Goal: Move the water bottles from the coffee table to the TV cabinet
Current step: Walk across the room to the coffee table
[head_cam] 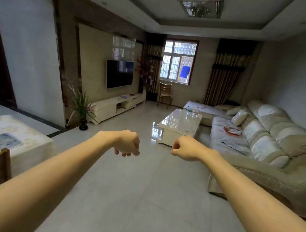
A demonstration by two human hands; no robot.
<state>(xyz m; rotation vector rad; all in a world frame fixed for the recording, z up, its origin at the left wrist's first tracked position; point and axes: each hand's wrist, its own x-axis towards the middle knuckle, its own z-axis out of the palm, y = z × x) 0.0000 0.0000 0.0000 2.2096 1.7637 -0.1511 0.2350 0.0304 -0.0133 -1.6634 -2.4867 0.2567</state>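
1. Single view: one wide-angle camera at head height, facing forward and slightly down along a living room.
2. Near field: both bare forearms reach in from the bottom corners; the left hand [127, 143] and right hand [184, 148] hang loosely curled at mid-frame over the tiled floor [141, 198].
3. Far field: the coffee table [180, 125] lies ahead to the right, well apart from the hands; the TV cabinet [116, 105] stands along the left wall.
4. Edges bend from lens distortion.
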